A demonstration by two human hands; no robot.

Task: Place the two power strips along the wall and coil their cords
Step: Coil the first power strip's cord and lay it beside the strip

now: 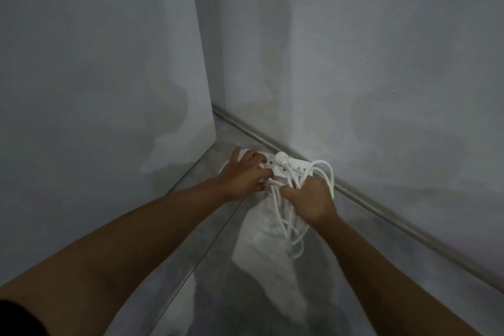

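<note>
Pressing down on the white power strip [293, 164], the left hand [245, 174] has its fingers laid across the strip's top and its thumb at the strip's 9 o'clock end; it reads as flat contact, not a wrapped hold. The strip lies on the grey floor [191, 267] just below frame centre, at roughly 6 o'clock, with its long back edge close along the metal trim [381, 211] at the foot of the wall [381, 63]. A round white plug [281, 157] sits in the strip's top face, just beside the left fingertips. At 4 o'clock from the strip, the right hand [309, 200] is closed round a bundle of white cord [326, 172], fingers curled tight around it. Loops stick out at 1 o'clock from the fist and more hang down at 7 o'clock, blurred, above the floor. Only one strip body is clear (a second under the hands can't be told). A pale panel [95, 63] stands at 9 o'clock, meeting the floor beside the left forearm.
</note>
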